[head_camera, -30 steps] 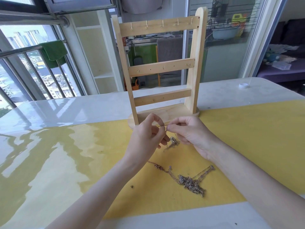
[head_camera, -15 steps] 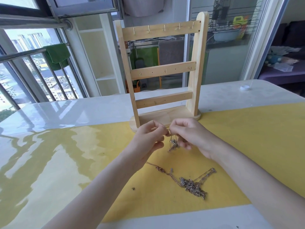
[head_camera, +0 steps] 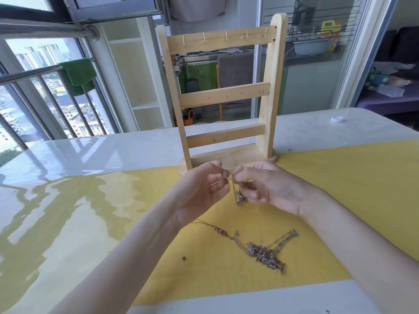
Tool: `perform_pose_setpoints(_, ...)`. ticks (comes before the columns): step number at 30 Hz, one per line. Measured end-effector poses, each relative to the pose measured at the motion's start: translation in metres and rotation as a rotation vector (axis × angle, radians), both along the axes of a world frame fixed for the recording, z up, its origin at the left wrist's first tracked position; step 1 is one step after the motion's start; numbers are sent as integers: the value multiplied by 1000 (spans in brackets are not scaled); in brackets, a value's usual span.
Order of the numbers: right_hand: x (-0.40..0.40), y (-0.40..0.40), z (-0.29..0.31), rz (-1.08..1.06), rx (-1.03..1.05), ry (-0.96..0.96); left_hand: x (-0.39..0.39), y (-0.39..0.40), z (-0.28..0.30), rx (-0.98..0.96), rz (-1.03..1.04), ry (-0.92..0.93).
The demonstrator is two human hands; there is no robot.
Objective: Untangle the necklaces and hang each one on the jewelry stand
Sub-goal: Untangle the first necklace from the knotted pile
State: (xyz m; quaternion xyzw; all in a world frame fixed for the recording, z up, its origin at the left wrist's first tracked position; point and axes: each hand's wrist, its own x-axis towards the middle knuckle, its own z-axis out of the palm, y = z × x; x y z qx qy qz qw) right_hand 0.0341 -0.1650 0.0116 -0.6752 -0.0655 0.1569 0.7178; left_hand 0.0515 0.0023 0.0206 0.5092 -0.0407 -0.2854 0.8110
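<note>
A wooden jewelry stand [head_camera: 267, 91] with three hook rails stands at the far side of the yellow mat; no necklace hangs on its hooks. Just in front of its base, my left hand [head_camera: 199, 191] and my right hand [head_camera: 263, 186] pinch the two ends of a thin necklace [head_camera: 239, 197], whose bunched chain dangles between them above the mat. A tangled heap of necklaces [head_camera: 263, 252] lies on the mat nearer to me, with one chain trailing out to the left.
The yellow mat [head_camera: 340, 189] covers a glossy white table [head_camera: 90, 152]. A small white cap [head_camera: 337, 119] sits at the far right. A tiny dark bit [head_camera: 183, 258] lies on the mat near my left forearm. A window with railing is at the left.
Both hands stayed together by the stand's base, still pinching the necklace. Its bunched chain now hangs a little lower between them.
</note>
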Motion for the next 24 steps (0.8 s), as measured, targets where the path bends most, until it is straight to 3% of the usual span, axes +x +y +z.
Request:
perform_pose_setpoints(6,-2,5,4,-186,-280,-174,2,2,-2,-54,32,80)
perform_pose_setpoints(10,-2,7,4,-172,-192,-173,0,-2,-4,-122,100,40)
perform_pose_setpoints(15,-2,-6,8,-142,-90,-129,0,1,-7,134,98,-281)
perform_pose_setpoints(20,-1,-13,10,-167,-285,-224,-3,0,-7,312,138,-393)
perform_pose_setpoints(24,2,-14,17,-246,-418,-429,-4,-1,-7,393,145,-411)
